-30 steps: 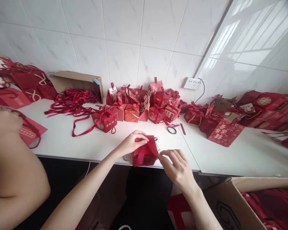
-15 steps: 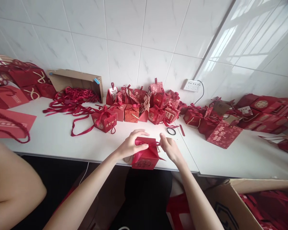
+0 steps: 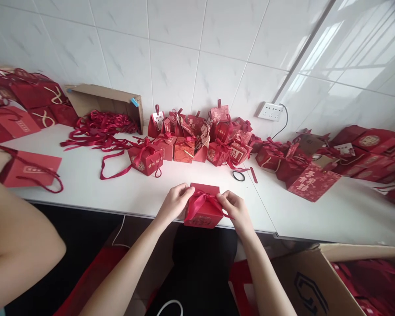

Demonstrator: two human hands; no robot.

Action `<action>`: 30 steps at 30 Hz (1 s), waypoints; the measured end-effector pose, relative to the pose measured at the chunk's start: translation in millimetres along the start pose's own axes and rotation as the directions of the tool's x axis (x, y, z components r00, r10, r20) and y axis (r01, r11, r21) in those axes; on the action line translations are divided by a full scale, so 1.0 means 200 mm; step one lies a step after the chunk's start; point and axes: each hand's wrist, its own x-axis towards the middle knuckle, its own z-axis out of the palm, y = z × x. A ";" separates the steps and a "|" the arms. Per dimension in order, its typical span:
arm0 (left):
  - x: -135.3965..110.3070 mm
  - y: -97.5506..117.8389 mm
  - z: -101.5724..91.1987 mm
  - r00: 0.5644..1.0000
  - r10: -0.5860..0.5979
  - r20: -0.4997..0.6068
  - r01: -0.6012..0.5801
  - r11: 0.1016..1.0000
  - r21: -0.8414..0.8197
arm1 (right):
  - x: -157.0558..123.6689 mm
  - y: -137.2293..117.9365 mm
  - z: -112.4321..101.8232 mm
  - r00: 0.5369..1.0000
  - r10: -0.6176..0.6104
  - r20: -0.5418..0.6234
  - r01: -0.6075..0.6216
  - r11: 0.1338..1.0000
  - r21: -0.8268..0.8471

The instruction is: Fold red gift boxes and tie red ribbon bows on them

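Note:
A small red gift box (image 3: 204, 222) sits at the table's front edge, directly before me. Across its top lies a shiny red ribbon bow (image 3: 204, 200), one tail hanging down the front left. My left hand (image 3: 175, 202) pinches the bow's left side, by the upper left corner of the box. On the other side my right hand (image 3: 234, 209) has thumb and fingers closed on the bow's right loop. The fingertips partly cover both loops.
Finished-looking red boxes (image 3: 184, 149) cluster near the wall. Loose ribbons (image 3: 108, 122) spill from a cardboard box (image 3: 102, 93). A black ring (image 3: 238, 176) lies ahead. Another person's arm (image 3: 19, 228) is at left. A large carton (image 3: 303, 281) stands at lower right.
My right hand has come down from beside the box onto the bow. My left hand has shifted from lying over the bow to pinching its left side. The bow now spreads wider.

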 end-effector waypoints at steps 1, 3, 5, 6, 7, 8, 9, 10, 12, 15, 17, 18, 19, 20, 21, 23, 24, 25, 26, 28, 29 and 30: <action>0.01 -0.02 0.00 1.000 -0.028 0.008 0.028 0.998 -0.062 | 0.00 0.01 0.00 1.000 0.020 0.016 -0.021 0.999 0.042; 0.03 -0.05 0.01 0.998 -0.065 0.011 0.066 0.983 -0.170 | 0.00 0.03 -0.01 0.996 0.061 0.059 -0.067 0.992 0.110; 0.03 -0.08 0.02 0.998 -0.065 -0.004 0.063 0.977 -0.204 | 0.00 0.05 -0.04 0.993 0.083 0.078 -0.093 0.986 0.136; 0.03 -0.08 0.02 0.998 -0.053 -0.016 0.049 0.981 -0.189 | 0.00 0.06 -0.05 0.996 0.067 0.060 -0.074 0.988 0.134; 0.03 -0.07 0.02 0.999 -0.036 -0.031 0.031 0.987 -0.160 | 0.00 0.07 -0.07 0.999 0.023 0.038 -0.027 0.992 0.120; 0.02 -0.07 0.01 0.999 -0.016 -0.048 0.010 0.993 -0.121 | 0.00 0.07 -0.08 0.999 -0.045 0.028 0.042 0.995 0.089; 0.01 -0.05 0.01 0.998 0.007 -0.062 -0.012 0.997 -0.081 | -0.01 0.07 -0.09 0.991 -0.122 0.047 0.120 0.992 0.038; 0.00 -0.04 0.01 0.997 0.034 -0.071 -0.038 0.998 -0.046 | -0.01 0.08 -0.10 0.977 -0.188 0.103 0.192 0.981 -0.030; -0.02 -0.01 0.02 0.987 0.126 -0.104 -0.126 0.992 0.008 | -0.02 0.07 -0.09 0.935 -0.239 0.264 0.292 0.938 -0.188; -0.08 0.04 0.05 0.882 0.411 -0.230 -0.386 0.911 0.144 | -0.06 0.05 -0.07 0.895 -0.326 0.304 0.430 0.815 -0.389; -0.14 0.07 0.08 0.698 0.663 -0.272 -0.590 0.747 0.306 | -0.10 0.03 -0.05 0.826 -0.515 0.230 0.556 0.674 -0.487; -0.18 0.09 0.10 0.590 0.768 -0.248 -0.673 0.638 0.374 | -0.13 0.02 -0.05 0.765 -0.613 0.197 0.610 0.591 -0.528; -0.22 0.11 0.12 0.491 0.846 -0.207 -0.737 0.530 0.419 | -0.15 0.00 -0.05 0.697 -0.697 0.169 0.650 0.513 -0.561; -0.25 0.13 0.14 0.409 0.898 -0.162 -0.784 0.437 0.441 | -0.18 -0.02 -0.06 0.632 -0.762 0.142 0.676 0.451 -0.583; -0.29 0.15 0.16 0.349 0.929 -0.123 -0.817 0.366 0.446 | -0.20 -0.03 -0.07 0.576 -0.809 0.118 0.693 0.407 -0.594; -0.35 0.20 0.18 0.281 0.957 -0.074 -0.853 0.284 0.437 | -0.25 -0.06 -0.10 0.510 -0.857 0.078 0.714 0.371 -0.594; -0.36 0.23 0.19 0.265 0.962 -0.072 -0.863 0.270 0.426 | -0.27 -0.07 -0.12 0.497 -0.865 0.068 0.721 0.368 -0.587; -0.37 0.25 0.20 0.266 0.960 -0.090 -0.871 0.279 0.404 | -0.30 -0.07 -0.14 0.493 -0.867 0.066 0.726 0.368 -0.581; -0.37 0.27 0.20 0.297 0.946 -0.129 -0.872 0.323 0.367 | -0.33 -0.07 -0.16 0.502 -0.862 0.061 0.723 0.381 -0.577; -0.32 0.30 0.20 0.491 0.842 -0.221 -0.808 0.536 0.246 | -0.40 -0.06 -0.21 0.581 -0.813 -0.025 0.669 0.495 -0.554; -0.28 0.30 0.21 0.630 0.738 -0.244 -0.722 0.671 0.165 | -0.44 -0.06 -0.23 0.649 -0.750 -0.125 0.613 0.614 -0.498; -0.22 0.29 0.22 0.761 0.604 -0.239 -0.600 0.794 0.095 | -0.48 -0.07 -0.24 0.727 -0.640 -0.249 0.534 0.755 -0.379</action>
